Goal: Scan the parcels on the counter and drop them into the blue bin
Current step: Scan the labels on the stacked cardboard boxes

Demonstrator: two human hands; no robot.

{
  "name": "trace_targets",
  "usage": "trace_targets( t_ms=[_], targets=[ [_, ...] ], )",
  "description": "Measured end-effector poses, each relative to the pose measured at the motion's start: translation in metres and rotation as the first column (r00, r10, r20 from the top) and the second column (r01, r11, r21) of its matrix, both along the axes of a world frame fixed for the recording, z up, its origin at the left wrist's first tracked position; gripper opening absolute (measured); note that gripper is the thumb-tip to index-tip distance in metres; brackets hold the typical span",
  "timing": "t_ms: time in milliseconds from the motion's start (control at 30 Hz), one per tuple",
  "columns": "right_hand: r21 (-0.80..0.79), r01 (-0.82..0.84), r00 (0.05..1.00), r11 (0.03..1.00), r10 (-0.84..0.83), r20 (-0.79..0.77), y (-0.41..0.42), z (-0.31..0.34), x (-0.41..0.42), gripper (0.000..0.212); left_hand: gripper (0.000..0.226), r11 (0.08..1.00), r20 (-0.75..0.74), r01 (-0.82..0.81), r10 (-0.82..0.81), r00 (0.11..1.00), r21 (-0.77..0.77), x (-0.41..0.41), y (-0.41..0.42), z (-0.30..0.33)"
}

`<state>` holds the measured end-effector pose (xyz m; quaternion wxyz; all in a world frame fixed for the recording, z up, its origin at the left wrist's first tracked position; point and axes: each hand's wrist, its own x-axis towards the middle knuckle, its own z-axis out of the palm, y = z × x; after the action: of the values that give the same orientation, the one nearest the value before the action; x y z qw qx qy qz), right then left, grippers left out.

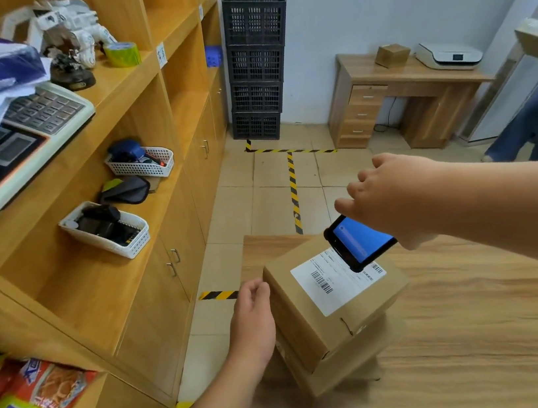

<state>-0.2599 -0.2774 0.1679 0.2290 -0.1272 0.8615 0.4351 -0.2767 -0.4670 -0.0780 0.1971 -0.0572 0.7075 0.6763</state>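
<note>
A brown cardboard parcel with a white barcode label on top sits on a second, flatter cardboard parcel at the near-left corner of the wooden counter. My left hand rests against the top parcel's left side, fingers curved at its upper edge. My right hand grips a black handheld scanner with a lit blue screen, held just over the label's far end. No blue bin is in view.
Wooden shelving runs along the left with a weighing scale, white baskets, tape and snack bags. Black crates are stacked in the far corner. A desk holds a small box and a printer. Another person stands at the right edge, holding a box.
</note>
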Motion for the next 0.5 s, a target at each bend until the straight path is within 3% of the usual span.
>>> trace_targets(
  t_ms=[333, 433, 500],
  targets=[
    [-0.164, 0.176, 0.984, 0.971, -0.178, 0.000, 0.037, -0.023, -0.001, 0.075, 0.016, 1.000, 0.058, -0.012, 0.013, 0.998, -0.016, -0.002, 0.004, 0.001],
    [-0.317, 0.317, 0.942, 0.894, -0.336, -0.004, 0.052, -0.038, 0.000, 0.073, 0.017, 0.999, 0.079, -0.038, 0.039, 0.996, -0.010, 0.000, 0.006, 0.002],
    [-0.469, 0.428, 0.880, 0.773, -0.475, 0.021, 0.064, -0.051, 0.001, 0.065, 0.019, 0.999, 0.103, -0.049, 0.048, 0.993, 0.010, 0.002, 0.008, 0.005]
  ],
)
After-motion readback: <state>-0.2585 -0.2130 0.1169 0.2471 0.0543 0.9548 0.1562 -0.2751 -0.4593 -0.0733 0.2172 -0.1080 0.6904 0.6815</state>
